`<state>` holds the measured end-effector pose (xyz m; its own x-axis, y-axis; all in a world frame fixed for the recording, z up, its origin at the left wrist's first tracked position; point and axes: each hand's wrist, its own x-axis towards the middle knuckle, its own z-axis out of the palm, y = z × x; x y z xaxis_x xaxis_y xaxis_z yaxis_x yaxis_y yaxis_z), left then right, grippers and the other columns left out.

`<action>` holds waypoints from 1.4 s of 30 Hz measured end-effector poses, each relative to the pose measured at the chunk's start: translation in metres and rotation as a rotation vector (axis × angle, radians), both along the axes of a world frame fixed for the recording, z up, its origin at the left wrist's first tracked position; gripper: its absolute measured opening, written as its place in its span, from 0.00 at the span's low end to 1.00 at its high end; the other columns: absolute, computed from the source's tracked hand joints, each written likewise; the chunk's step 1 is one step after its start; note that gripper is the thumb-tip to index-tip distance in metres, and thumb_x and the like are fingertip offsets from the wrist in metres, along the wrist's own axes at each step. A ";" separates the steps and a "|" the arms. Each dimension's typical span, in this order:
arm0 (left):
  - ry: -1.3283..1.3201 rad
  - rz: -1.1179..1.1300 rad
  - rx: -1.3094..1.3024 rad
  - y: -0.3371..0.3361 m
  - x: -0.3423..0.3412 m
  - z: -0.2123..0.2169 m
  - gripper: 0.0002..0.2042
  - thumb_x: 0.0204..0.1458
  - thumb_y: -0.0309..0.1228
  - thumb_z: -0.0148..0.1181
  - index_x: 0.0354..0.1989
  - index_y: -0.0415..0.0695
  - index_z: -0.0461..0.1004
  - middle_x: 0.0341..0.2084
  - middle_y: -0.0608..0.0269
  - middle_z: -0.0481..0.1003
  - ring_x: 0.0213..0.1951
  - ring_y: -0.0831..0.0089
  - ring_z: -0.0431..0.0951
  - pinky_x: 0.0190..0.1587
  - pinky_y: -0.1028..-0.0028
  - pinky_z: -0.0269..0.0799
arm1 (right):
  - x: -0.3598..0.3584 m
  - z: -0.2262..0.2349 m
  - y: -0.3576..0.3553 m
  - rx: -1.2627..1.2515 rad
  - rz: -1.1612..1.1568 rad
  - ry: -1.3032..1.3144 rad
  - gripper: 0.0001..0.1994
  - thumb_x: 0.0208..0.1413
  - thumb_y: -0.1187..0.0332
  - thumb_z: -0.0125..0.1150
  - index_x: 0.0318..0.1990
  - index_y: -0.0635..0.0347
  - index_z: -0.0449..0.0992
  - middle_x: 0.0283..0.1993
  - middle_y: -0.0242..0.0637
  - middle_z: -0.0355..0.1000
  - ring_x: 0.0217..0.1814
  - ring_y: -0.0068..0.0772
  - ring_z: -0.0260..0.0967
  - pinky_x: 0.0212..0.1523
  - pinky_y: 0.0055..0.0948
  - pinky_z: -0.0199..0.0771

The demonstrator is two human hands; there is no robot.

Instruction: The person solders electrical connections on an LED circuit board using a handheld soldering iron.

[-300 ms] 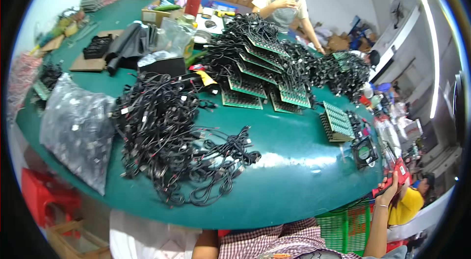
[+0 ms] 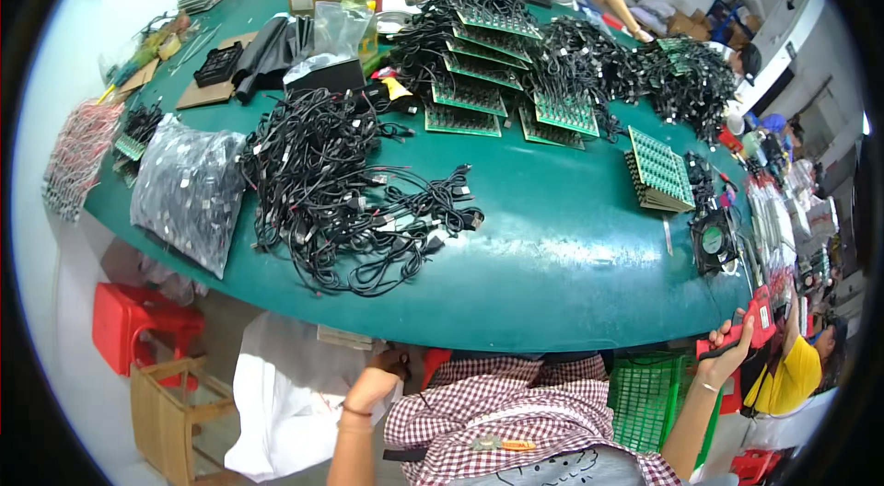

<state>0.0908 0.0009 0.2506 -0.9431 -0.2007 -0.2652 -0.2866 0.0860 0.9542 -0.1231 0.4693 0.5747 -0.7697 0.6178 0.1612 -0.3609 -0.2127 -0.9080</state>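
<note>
The right hand (image 2: 726, 360) is gripping a red tool (image 2: 761, 314) by its handle, likely for control, at the front-right edge of the bench (image 2: 552, 297), while the left hand (image 2: 374, 383), grip unclear, is hanging below.

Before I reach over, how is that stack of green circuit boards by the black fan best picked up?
Probably with a grip on the board stack's layered left edge, thumb over the top board, coming from the left: that side faces bare table, while the black fan sits off its near right. The right hand holds a red tool.
</note>
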 end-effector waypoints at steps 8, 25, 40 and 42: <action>0.150 0.136 -0.038 -0.007 -0.054 0.321 0.09 0.48 0.20 0.59 0.39 0.36 0.76 0.25 0.68 0.72 0.22 0.80 0.74 0.26 0.81 0.70 | 0.004 -0.012 0.018 -0.109 0.079 0.027 0.17 0.62 0.55 0.51 0.47 0.59 0.67 0.19 0.31 0.63 0.12 0.17 0.52 0.14 0.16 0.54; 0.063 0.858 -1.560 -0.293 -0.264 0.256 0.36 0.48 0.56 0.55 0.58 0.38 0.64 0.53 0.45 0.67 0.56 0.49 0.65 0.58 0.56 0.59 | 0.024 -0.007 0.067 -0.268 0.087 -0.138 0.16 0.55 0.49 0.55 0.45 0.47 0.70 0.23 0.29 0.68 0.16 0.25 0.58 0.13 0.26 0.57; 0.004 0.116 -1.703 -0.034 -0.217 0.292 0.44 0.35 0.60 0.61 0.58 0.40 0.63 0.56 0.43 0.60 0.59 0.47 0.56 0.55 0.45 0.53 | -0.017 -0.016 0.044 -0.111 -0.009 -0.004 0.17 0.63 0.56 0.48 0.49 0.60 0.66 0.19 0.29 0.61 0.13 0.17 0.50 0.15 0.16 0.53; -0.034 0.094 -1.769 -0.020 -0.222 0.283 0.42 0.36 0.59 0.61 0.58 0.42 0.64 0.57 0.45 0.59 0.61 0.48 0.55 0.55 0.46 0.52 | -0.013 -0.015 0.042 -0.168 -0.021 -0.004 0.15 0.63 0.56 0.48 0.47 0.58 0.67 0.18 0.30 0.61 0.11 0.16 0.50 0.12 0.15 0.55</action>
<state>-0.1311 -0.0192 0.5336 -0.9118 -0.2897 0.2909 -0.3664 0.8939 -0.2584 -0.1358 0.5115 0.5596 -0.7566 0.6519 0.0507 -0.3630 -0.3543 -0.8618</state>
